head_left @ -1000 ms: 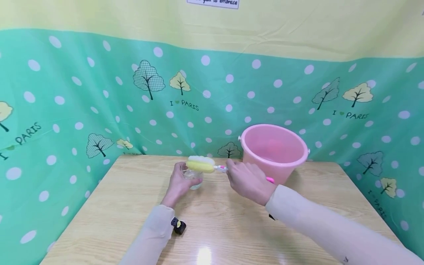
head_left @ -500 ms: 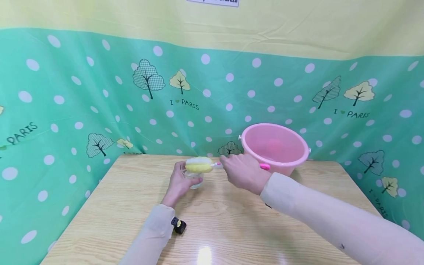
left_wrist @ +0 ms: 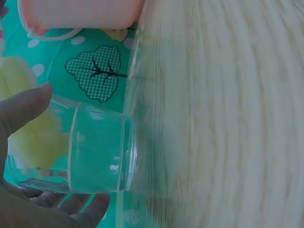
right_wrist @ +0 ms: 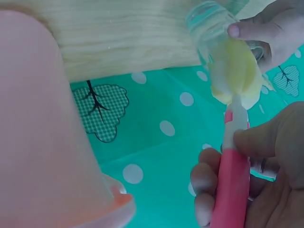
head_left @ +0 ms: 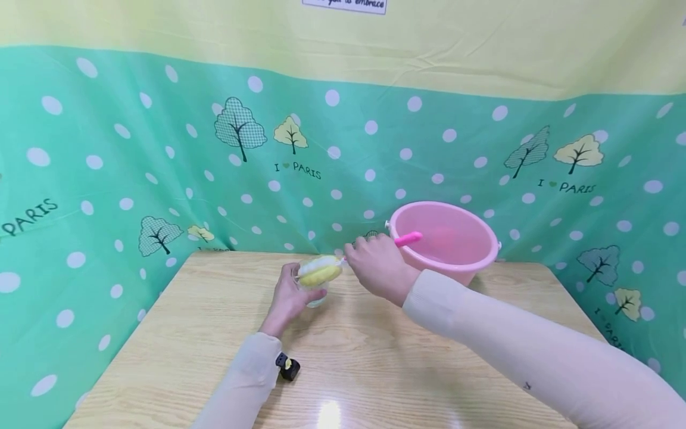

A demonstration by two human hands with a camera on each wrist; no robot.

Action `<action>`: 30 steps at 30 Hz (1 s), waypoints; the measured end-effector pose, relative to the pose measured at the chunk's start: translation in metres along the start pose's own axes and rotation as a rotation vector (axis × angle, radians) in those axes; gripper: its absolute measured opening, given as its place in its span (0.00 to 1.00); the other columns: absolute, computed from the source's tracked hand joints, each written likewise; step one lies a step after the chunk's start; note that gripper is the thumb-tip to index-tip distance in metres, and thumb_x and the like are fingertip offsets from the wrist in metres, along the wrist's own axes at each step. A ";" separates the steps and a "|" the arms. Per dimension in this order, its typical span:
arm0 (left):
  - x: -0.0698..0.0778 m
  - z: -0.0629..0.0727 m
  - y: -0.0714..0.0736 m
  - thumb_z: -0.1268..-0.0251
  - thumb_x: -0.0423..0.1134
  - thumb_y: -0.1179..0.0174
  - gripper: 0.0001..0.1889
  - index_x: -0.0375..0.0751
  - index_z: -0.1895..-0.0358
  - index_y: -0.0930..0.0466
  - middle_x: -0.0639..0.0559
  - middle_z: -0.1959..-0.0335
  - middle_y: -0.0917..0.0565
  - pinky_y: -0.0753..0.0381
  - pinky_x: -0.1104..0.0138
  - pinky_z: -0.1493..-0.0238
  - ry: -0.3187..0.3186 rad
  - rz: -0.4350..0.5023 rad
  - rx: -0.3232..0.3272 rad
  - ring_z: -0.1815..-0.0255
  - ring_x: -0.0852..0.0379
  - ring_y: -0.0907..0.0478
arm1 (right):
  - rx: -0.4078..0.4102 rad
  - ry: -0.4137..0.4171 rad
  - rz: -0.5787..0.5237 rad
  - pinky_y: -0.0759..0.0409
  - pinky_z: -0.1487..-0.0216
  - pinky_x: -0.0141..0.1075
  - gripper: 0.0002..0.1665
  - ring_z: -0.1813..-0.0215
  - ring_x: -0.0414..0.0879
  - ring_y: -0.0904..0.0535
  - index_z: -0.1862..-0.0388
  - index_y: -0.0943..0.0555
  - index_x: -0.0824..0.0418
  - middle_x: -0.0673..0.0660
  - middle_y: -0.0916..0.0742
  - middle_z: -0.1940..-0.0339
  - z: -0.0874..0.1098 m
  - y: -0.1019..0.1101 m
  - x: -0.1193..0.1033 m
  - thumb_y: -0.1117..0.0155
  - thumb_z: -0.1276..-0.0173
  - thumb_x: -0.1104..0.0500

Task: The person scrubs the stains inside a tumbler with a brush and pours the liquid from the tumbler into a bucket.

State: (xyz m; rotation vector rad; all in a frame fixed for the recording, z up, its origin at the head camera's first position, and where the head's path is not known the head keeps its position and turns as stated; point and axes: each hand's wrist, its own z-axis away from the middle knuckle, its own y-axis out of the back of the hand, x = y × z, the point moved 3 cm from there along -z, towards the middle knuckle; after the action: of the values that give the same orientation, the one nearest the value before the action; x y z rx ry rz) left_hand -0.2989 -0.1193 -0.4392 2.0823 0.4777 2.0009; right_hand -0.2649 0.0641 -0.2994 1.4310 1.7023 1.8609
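My left hand (head_left: 286, 301) holds a clear cup (left_wrist: 102, 149) near the middle of the table, thumb on one side and fingers on the other. Its base is close over the wooden surface. In my right hand (head_left: 377, 268) is a sponge bottle brush, its pink handle (right_wrist: 232, 190) gripped between thumb and curled fingers. The yellow-and-white sponge head (head_left: 320, 271) slants down into the cup's mouth, with part of it still above the rim. Through the clear wall the sponge shows in the upper part of the cup, in the left wrist view.
Behind my right hand, a pink bucket (head_left: 466, 235) stands at the back right of the wooden table (head_left: 343, 369). A green patterned cloth (head_left: 300, 202) hangs along the table's back and sides. A black wrist device (head_left: 290, 367) sits under my left sleeve.
My right hand has moved left and slightly up. The brush handle's end has risen in front of the bucket, and the sponge head now tilts down into the cup. My left hand has barely moved.
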 end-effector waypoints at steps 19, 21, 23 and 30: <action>0.000 -0.001 0.000 0.59 0.40 0.23 0.46 0.35 0.36 0.42 0.38 0.37 0.31 0.36 0.50 0.35 -0.044 -0.058 -0.001 0.36 0.41 0.35 | 0.159 0.222 0.324 0.35 0.61 0.36 0.02 0.68 0.47 0.28 0.69 0.19 0.53 0.51 0.19 0.72 -0.038 0.013 -0.010 0.38 0.37 0.57; 0.000 -0.001 0.000 0.59 0.40 0.24 0.46 0.35 0.36 0.42 0.39 0.38 0.31 0.37 0.50 0.34 -0.049 -0.057 -0.006 0.35 0.41 0.35 | 0.173 0.237 0.356 0.35 0.59 0.36 0.03 0.69 0.46 0.28 0.70 0.19 0.53 0.51 0.18 0.73 -0.042 0.014 -0.011 0.39 0.37 0.58; 0.000 -0.001 0.000 0.58 0.40 0.23 0.46 0.35 0.36 0.42 0.39 0.38 0.31 0.37 0.50 0.34 -0.048 -0.054 -0.008 0.35 0.41 0.35 | 0.179 0.255 0.377 0.36 0.57 0.36 0.03 0.69 0.46 0.28 0.70 0.18 0.52 0.51 0.17 0.72 -0.045 0.014 -0.012 0.39 0.38 0.58; -0.001 0.000 0.000 0.59 0.41 0.23 0.46 0.35 0.36 0.42 0.40 0.38 0.31 0.36 0.50 0.34 -0.044 -0.062 -0.010 0.36 0.41 0.34 | 0.164 0.309 0.417 0.38 0.52 0.39 0.08 0.68 0.46 0.28 0.71 0.16 0.50 0.51 0.15 0.70 -0.056 0.014 -0.014 0.42 0.38 0.58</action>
State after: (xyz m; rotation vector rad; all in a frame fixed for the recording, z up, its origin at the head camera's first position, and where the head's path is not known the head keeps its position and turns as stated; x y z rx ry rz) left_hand -0.2987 -0.1196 -0.4405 2.0744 0.5162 1.9156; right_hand -0.2954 0.0147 -0.2852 1.7485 1.8388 2.3084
